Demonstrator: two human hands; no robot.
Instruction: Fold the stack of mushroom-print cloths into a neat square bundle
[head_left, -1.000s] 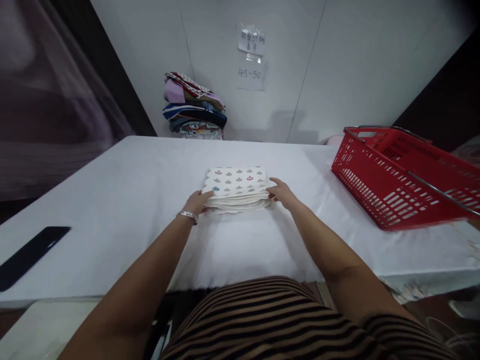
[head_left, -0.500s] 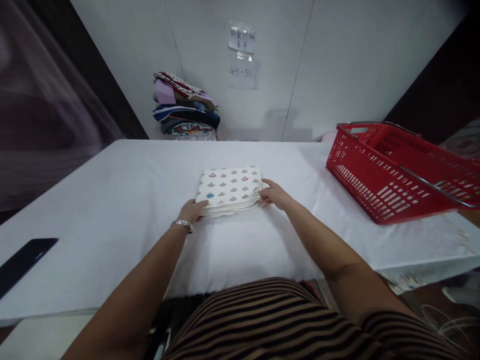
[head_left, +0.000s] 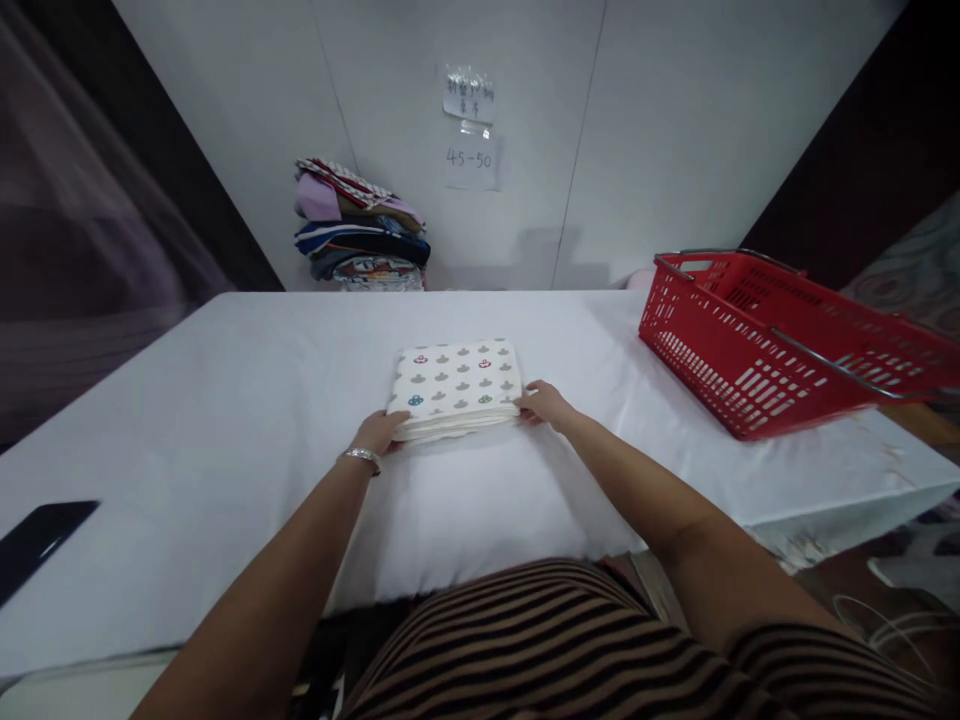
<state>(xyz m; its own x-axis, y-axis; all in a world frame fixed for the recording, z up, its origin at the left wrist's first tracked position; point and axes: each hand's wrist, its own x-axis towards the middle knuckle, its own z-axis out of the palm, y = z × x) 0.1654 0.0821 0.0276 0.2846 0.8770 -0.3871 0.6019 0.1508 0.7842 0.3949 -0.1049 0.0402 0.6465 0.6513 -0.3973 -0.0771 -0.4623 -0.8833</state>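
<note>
A folded white cloth (head_left: 457,380), printed with grey motifs and a few coloured ones, lies flat on the white-covered table (head_left: 300,360). Several layers show along its near edge. My left hand (head_left: 381,430), with a silver bracelet on the wrist, grips the near left corner, thumb on top and fingers partly hidden beneath. At the near right corner, my right hand (head_left: 546,403) pinches the layers between thumb and fingers.
A red plastic basket (head_left: 720,350) with metal handles stands at the table's right. Against the back wall is a stack of folded fabrics (head_left: 364,235). A dark phone-like object (head_left: 45,540) lies at the left. Paper signs (head_left: 471,150) hang on the wall.
My right hand has slid down the cloth's right side to its near corner, and the layers there look more even. My left hand keeps its place. The camera view has shifted slightly.
</note>
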